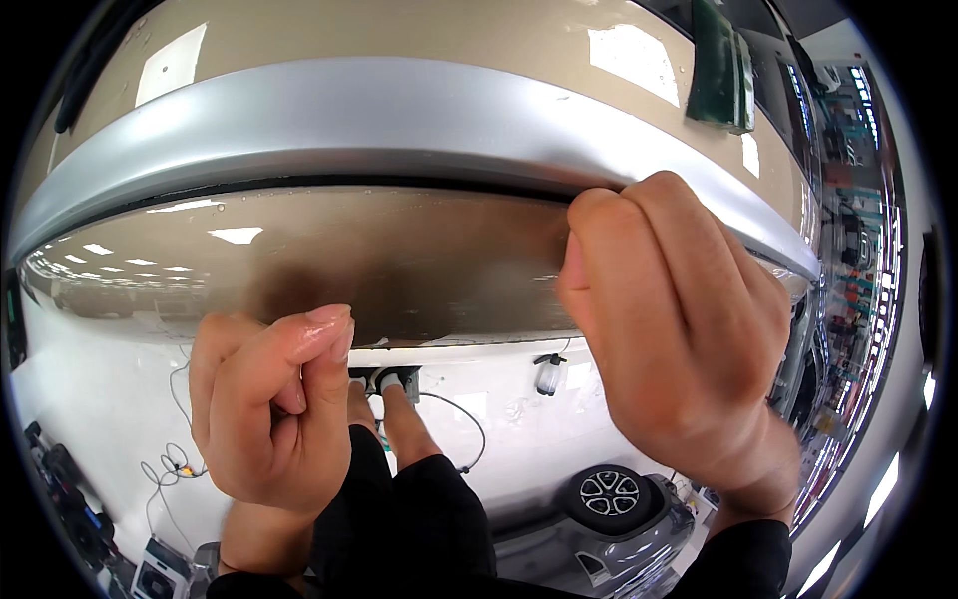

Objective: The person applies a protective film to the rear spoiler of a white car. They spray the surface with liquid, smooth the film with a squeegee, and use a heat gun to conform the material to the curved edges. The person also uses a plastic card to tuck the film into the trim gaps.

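In front of me is a glossy beige car body panel (439, 250) with water drops on it. A wide silver trim strip (399, 105) curves across above it, with a dark gap along its lower edge. My left hand (274, 399) is closed in a pinch before the panel's lower left part, thumb against a wet-looking index finger. Anything thin between them cannot be made out. My right hand (679, 309) is closed too, knuckles up, just below the trim at the right. Its fingertips are hidden, so what it grips does not show.
A dark green block-like thing (720, 75) rests on the beige surface at upper right. On the white floor stand a clear bottle (547, 374) and loose cables (170, 464). Behind me is a grey car with a spoked wheel (611, 494). Shelving (858, 230) lines the right.
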`<state>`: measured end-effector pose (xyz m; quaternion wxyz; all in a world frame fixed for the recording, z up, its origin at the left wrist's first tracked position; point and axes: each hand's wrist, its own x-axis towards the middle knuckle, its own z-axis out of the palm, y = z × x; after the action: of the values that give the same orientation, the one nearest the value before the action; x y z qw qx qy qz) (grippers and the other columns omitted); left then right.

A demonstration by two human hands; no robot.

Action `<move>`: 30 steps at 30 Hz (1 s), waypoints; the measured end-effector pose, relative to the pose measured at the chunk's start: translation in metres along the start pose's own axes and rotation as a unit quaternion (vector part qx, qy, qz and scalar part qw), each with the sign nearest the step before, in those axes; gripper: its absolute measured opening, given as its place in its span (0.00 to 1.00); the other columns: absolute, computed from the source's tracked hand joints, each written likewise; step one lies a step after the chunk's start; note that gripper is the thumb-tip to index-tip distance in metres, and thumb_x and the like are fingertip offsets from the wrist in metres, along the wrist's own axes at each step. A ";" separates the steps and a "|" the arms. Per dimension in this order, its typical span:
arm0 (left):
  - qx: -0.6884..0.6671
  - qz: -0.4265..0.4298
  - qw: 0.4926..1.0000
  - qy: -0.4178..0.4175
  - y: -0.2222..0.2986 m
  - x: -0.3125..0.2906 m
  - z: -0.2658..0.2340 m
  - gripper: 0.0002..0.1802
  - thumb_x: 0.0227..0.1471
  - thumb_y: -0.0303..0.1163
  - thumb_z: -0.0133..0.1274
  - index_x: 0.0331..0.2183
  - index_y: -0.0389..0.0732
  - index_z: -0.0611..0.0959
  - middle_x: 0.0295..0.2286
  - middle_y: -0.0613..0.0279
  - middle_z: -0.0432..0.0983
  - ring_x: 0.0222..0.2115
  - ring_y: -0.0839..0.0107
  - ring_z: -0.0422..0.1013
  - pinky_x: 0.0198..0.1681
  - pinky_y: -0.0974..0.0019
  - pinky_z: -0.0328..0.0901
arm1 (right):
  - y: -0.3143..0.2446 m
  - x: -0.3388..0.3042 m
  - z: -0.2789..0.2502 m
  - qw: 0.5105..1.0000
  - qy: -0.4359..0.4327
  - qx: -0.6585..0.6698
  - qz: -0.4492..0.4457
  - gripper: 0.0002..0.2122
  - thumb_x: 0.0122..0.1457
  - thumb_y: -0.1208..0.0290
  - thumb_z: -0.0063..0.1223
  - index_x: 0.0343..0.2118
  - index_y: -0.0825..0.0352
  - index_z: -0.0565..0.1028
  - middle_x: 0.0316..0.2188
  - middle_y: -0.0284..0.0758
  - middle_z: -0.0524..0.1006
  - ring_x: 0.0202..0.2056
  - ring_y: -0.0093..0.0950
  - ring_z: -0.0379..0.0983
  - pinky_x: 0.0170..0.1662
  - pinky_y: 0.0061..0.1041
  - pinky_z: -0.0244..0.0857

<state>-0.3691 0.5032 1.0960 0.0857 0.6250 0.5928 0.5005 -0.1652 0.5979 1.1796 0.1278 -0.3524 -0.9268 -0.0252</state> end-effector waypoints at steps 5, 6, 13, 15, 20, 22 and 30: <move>0.017 0.040 0.998 -0.047 0.001 0.008 -0.004 0.14 0.50 0.12 0.60 0.39 0.36 0.82 0.27 0.66 0.71 0.22 0.79 0.56 0.26 0.76 0.57 | -0.001 0.000 0.011 1.000 0.019 -0.007 -0.016 0.12 0.41 0.90 0.59 0.31 0.74 0.74 0.25 0.37 0.69 0.22 0.30 0.70 0.23 0.26 0.66; 0.007 0.062 0.996 -0.069 0.001 0.015 -0.003 0.15 0.49 0.12 0.61 0.40 0.36 0.83 0.26 0.67 0.71 0.22 0.77 0.57 0.25 0.75 0.57 | -0.001 0.001 0.015 0.999 0.028 -0.007 -0.022 0.11 0.41 0.90 0.59 0.30 0.74 0.73 0.25 0.38 0.69 0.22 0.30 0.70 0.23 0.26 0.66; 0.045 0.208 0.974 -0.075 -0.008 0.042 0.036 0.32 0.33 0.15 0.66 0.47 0.37 0.86 0.24 0.66 0.68 0.21 0.72 0.64 0.24 0.70 0.61 | -0.001 -0.003 0.031 0.997 0.063 0.007 -0.039 0.09 0.45 0.87 0.61 0.30 0.74 0.74 0.25 0.38 0.72 0.23 0.30 0.71 0.24 0.28 0.67; 0.067 0.228 0.967 -0.088 -0.009 0.046 0.036 0.34 0.31 0.16 0.66 0.48 0.38 0.86 0.23 0.66 0.67 0.21 0.71 0.64 0.24 0.69 0.62 | 0.003 -0.007 0.038 0.994 0.091 0.024 -0.047 0.09 0.46 0.86 0.63 0.30 0.74 0.75 0.26 0.39 0.74 0.24 0.31 0.73 0.25 0.27 0.68; 0.081 0.262 0.957 -0.095 -0.021 0.050 0.031 0.31 0.32 0.16 0.66 0.46 0.39 0.87 0.24 0.67 0.67 0.22 0.71 0.64 0.24 0.70 0.60 | 0.006 -0.015 0.049 0.983 0.156 0.042 -0.084 0.12 0.43 0.83 0.64 0.34 0.76 0.80 0.29 0.39 0.76 0.25 0.31 0.75 0.26 0.26 0.71; 0.091 0.267 0.954 -0.104 -0.020 0.053 0.025 0.30 0.32 0.17 0.66 0.45 0.39 0.88 0.25 0.67 0.67 0.22 0.71 0.64 0.24 0.70 0.60 | 0.006 -0.017 0.047 0.981 0.162 0.045 -0.095 0.14 0.42 0.82 0.63 0.36 0.76 0.81 0.29 0.38 0.76 0.25 0.30 0.75 0.26 0.26 0.72; 0.176 0.303 0.924 -0.156 -0.016 0.065 0.017 0.25 0.38 0.15 0.65 0.44 0.36 0.87 0.26 0.67 0.67 0.22 0.71 0.62 0.24 0.70 0.59 | 0.010 -0.022 0.043 0.987 0.140 0.071 -0.024 0.25 0.38 0.85 0.63 0.46 0.70 0.81 0.29 0.32 0.73 0.24 0.28 0.73 0.24 0.26 0.71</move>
<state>-0.3808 0.5698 1.1110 -0.0904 0.8499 0.4328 0.2866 -0.1524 0.5970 1.1323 0.2807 -0.3125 -0.9074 -0.0112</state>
